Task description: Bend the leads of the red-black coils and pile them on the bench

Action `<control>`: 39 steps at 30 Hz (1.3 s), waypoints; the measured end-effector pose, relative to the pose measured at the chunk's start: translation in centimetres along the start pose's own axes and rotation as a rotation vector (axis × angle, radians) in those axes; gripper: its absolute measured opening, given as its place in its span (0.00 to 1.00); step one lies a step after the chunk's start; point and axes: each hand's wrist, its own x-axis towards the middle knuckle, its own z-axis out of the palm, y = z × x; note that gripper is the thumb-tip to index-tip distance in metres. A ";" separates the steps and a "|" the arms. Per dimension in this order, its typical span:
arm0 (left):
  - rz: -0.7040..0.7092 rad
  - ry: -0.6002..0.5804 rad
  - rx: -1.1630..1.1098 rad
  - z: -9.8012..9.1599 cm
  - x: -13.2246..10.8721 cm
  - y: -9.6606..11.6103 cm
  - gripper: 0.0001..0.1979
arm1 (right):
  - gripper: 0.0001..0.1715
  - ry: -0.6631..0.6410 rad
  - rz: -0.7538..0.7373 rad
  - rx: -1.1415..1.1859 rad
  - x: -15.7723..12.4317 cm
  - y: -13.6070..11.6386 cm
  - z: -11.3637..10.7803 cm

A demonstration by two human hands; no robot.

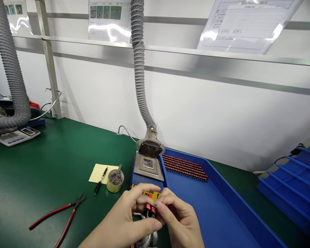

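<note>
In the lower middle of the head view, my left hand [130, 215] is closed round a small red-and-black part [150, 208] between thumb and fingers. My right hand [177, 215] pinches at the right side of that part; whether its fingertips hold something else is hidden. Below the hands lies a pale grey-white bundle [146, 240], partly covered. Just beyond my fingers stands a solder pot [148, 164] with a square metal bath and a yellow panel [155, 195] showing lit red digits. Several rows of similar small red-and-black parts [185, 167] lie at the far end of a blue tray [212, 210].
Red-handled cutters [73, 205] lie spread on the green table [74, 148]. A small tin [115, 181], a pen [101, 180] and yellow paper [95, 173] are left of the solder pot. A fume hose [141, 75] hangs behind it. Blue racks [294, 186] stand right, a calculator [17, 136] left.
</note>
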 end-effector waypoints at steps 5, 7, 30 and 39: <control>0.073 -0.020 -0.028 0.1 0.1 -0.5 0.22 | 0.15 0.016 -0.004 0.033 0.1 0.2 0.3; 0.138 -0.061 -0.098 0.3 0.3 -0.8 0.20 | 0.15 0.013 -0.004 0.078 0.1 0.3 0.5; 0.155 0.121 0.152 0.1 0.4 0.3 0.10 | 0.06 0.118 -0.195 -0.212 -0.2 0.8 0.2; 0.172 0.167 0.152 0.1 0.2 0.3 0.11 | 0.17 0.132 -0.475 -0.388 -0.4 -0.1 0.6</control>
